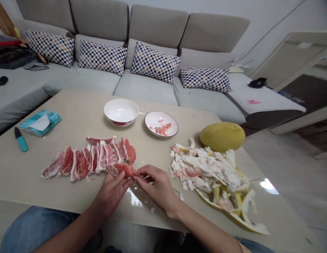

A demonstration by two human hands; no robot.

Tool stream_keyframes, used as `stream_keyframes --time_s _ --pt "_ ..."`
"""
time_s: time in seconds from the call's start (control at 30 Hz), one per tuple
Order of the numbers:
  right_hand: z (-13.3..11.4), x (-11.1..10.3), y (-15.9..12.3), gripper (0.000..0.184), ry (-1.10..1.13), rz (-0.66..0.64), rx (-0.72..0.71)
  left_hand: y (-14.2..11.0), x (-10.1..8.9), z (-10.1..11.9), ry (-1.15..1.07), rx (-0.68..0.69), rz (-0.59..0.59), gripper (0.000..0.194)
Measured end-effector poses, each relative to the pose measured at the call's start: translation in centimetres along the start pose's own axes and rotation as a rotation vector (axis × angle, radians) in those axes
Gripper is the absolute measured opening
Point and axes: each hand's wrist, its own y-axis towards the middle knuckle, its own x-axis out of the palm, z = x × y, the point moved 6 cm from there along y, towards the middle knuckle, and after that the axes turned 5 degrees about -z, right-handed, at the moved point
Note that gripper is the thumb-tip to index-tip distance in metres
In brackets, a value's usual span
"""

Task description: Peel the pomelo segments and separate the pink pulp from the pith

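Observation:
My left hand [112,191] is closed around a red pomelo segment [124,169] just above the table's near edge. My right hand [156,184] pinches at the right end of that same segment, thumb and forefinger together. To the left lies a row of several peeled red pomelo segments [89,160] on the beige table [73,119]. A heap of white pith and yellow peel [213,175] lies to the right of my hands.
A whole yellow pomelo [222,136] sits at the right. A white bowl [121,111] and a small plate [161,123] with red bits stand behind the segments. A teal-handled knife [21,139] and a tissue pack [40,122] lie at the left. A grey sofa [142,84] stands beyond.

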Motion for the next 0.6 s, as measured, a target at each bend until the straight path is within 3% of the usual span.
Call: stream_keyframes --time_s 0.17,0.33,0.43,0.53,0.6 --pt "1.4 -3.1 2.1 0.011 -0.082 -0.044 0.140 -0.1 -0.6 -0.4 -0.025 -0.062 0.048 0.011" --pt "5.4 -10.3 8.2 0.023 -0.278 0.216 0.157 0.0 -0.9 -1.0 -0.067 -0.133 0.016 0.013" --pt "7.6 -13.9 11.9 0.020 -0.406 0.313 0.146 0.0 -0.9 -1.2 -0.076 -0.157 -0.001 0.010" --pt "8.4 -15.1 13.5 0.016 -0.473 0.293 0.103 0.0 -0.9 -1.0 0.000 -0.139 0.031 0.014" --pt "7.6 -14.4 12.6 0.017 -0.493 0.275 0.048 0.0 -0.9 -0.8 0.063 -0.126 0.054 0.020"
